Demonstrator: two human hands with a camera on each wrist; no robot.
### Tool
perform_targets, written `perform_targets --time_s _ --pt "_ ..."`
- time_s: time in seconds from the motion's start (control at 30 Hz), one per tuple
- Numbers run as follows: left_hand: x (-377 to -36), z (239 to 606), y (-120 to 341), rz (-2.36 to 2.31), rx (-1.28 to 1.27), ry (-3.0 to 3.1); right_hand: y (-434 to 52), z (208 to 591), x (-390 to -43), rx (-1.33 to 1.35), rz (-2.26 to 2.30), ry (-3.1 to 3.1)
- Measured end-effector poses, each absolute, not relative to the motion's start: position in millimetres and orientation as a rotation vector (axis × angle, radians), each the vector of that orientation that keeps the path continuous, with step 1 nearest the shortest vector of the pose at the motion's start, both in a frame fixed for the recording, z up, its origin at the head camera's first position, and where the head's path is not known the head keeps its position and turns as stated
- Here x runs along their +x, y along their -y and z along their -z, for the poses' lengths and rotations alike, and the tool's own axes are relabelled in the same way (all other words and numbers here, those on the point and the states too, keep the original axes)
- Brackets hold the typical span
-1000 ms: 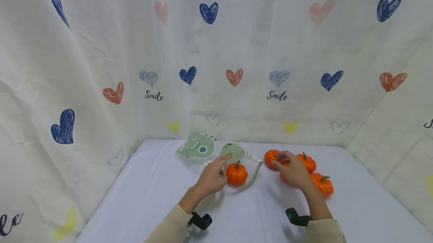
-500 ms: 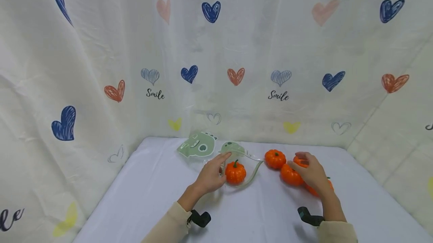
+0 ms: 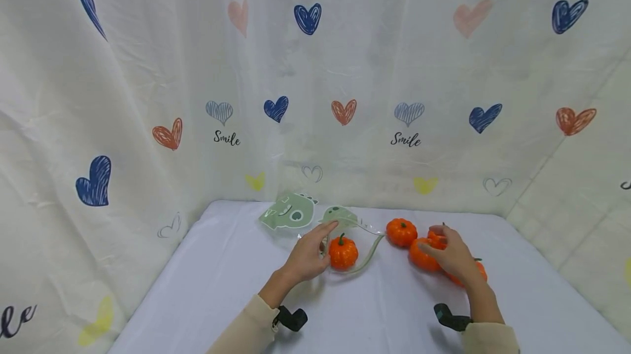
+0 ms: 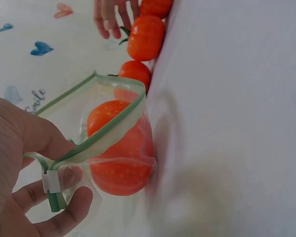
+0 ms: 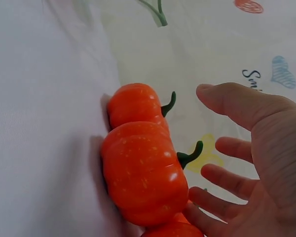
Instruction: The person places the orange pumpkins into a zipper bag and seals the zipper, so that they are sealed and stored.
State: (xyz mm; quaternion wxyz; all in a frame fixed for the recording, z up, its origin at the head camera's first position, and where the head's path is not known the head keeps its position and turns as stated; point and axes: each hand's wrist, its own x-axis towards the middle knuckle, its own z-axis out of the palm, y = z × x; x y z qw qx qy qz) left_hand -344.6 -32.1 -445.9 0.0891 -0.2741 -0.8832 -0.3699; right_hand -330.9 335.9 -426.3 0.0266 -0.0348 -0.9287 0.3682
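My left hand (image 3: 307, 254) pinches the edge of a clear zip bag (image 4: 108, 126) with a green rim, close to its white slider (image 4: 52, 181). The bag's mouth gapes, and a small orange pumpkin (image 3: 343, 253) with a green stem sits inside. Over on the right, my right hand (image 3: 457, 258) hovers with spread fingers above a cluster of similar pumpkins. In the right wrist view its palm and fingers are beside a large-looking pumpkin (image 5: 143, 173), holding nothing. Part of the cluster is hidden behind this hand.
A green cartoon dinosaur print (image 3: 292, 211) shows on the bag's far side. The leftmost loose pumpkin (image 3: 401, 232) stands between the bag and the right hand. Behind the white-covered table (image 3: 365, 310) hangs a curtain (image 3: 345, 58) printed with hearts.
My right hand has moved right, from beside the leftmost loose pumpkin to over the others, then barely shifted. The left hand and the bag have stayed in place.
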Motion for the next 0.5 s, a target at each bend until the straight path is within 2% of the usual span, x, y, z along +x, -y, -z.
perform_targets --time_s 0.5 --pt "-343.1 445.1 31.8 1.137 -0.852 2.607 -347.4 437.5 -334.8 -0.017 -0.855 2.943"
